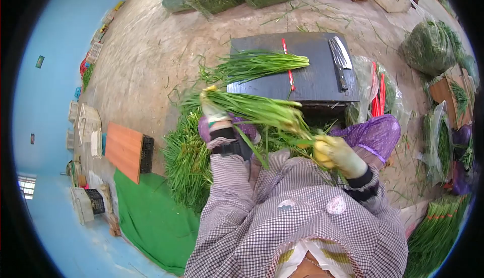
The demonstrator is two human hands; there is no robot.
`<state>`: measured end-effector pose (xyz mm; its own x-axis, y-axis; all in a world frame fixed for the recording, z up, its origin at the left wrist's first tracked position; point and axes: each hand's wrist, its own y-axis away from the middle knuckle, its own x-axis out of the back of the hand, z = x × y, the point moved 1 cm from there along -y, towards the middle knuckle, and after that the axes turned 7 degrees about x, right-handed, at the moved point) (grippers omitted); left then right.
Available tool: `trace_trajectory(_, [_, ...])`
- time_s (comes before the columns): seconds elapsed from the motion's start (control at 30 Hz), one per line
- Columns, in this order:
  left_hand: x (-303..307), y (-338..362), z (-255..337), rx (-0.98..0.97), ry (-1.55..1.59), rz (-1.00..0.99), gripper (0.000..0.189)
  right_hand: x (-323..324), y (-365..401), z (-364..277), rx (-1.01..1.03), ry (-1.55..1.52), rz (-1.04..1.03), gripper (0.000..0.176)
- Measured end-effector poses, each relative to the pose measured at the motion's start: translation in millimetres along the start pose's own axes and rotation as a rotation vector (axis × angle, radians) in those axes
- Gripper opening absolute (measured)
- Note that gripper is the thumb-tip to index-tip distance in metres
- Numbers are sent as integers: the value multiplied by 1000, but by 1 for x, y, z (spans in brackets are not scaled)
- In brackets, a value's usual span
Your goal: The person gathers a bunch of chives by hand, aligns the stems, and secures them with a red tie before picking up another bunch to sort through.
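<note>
My left hand (214,107), in a pale yellow-tipped glove, is closed round the leafy end of a bunch of garlic chives (262,107). The bunch slants across my lap, its pale stem ends to the right and blurred. My right hand (337,154), in a similar glove, is closed at those stem ends, with loose strands at its fingers. A second bunch of chives (262,66) lies on the dark board (315,89), over a red tie strip (291,79). Knives (341,58) lie at the board's right side.
A big heap of chives (186,162) lies beside my left arm. Red strips (379,94) sit on a plastic bag right of the board. Bagged greens (431,46), tied bunches (436,232), a green cloth (156,222) and an orange-brown panel (123,149) stand around.
</note>
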<state>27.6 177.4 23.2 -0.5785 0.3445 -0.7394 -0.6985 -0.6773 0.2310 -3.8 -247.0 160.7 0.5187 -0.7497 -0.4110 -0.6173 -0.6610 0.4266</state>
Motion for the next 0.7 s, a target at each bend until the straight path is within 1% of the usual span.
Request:
trace_trajectory(0.03, [-3,3,26,52,-74,-148,30,9,12,-9,63,42,-33,27])
trace_trajectory(0.07, [9,-11,36,32,6,-136,30,18,24,-19,128,82,-63,29])
trace_trajectory(0.13, [20,-48,47,-9,157,-133,31,24,25,-11,157,181,-60,30])
trace_trajectory(0.17, [3,-35,54,-21,124,-174,32,29,13,5,304,321,-75,28])
trace_trajectory(0.2, [-13,-26,55,-66,108,-103,32,37,-8,31,449,462,-87,27])
trace_trajectory(0.27, [-32,-19,56,-155,72,37,33,32,-25,40,544,472,-69,26])
trace_trajectory(0.3, [-33,-15,62,-154,42,-35,32,25,-33,40,494,342,-45,26])
trace_trajectory(0.33, [-34,-15,64,-179,39,-34,32,21,-41,36,442,214,-23,27])
trace_trajectory(0.37, [-36,-13,65,-201,34,-30,32,28,-58,39,379,309,-65,32])
trace_trajectory(0.4, [-38,-12,66,-224,32,-27,32,27,-73,42,458,206,-18,35])
trace_trajectory(0.43, [-30,-16,66,-234,23,-134,32,16,-87,43,535,103,30,38])
trace_trajectory(0.47, [-33,-12,67,-236,34,-102,31,5,-101,42,611,-3,77,42])
trace_trajectory(0.53, [-47,5,63,-242,59,-37,30,-11,-129,41,728,-58,72,47])
trace_trajectory(0.57, [-66,25,62,-235,79,-46,29,-16,-138,37,785,-86,71,49])
trace_trajectory(0.6, [-66,25,58,-171,111,-102,29,-18,-144,32,675,-52,-97,53])
trace_trajectory(0.63, [-63,21,53,-107,143,-157,29,-14,-162,43,776,163,-139,53])
trace_trajectory(0.67, [-63,18,48,-43,176,-210,29,-7,-193,69,869,381,-182,53])
trace_trajectory(0.7, [-70,24,43,-79,192,-123,30,-1,-200,87,781,187,-192,47])
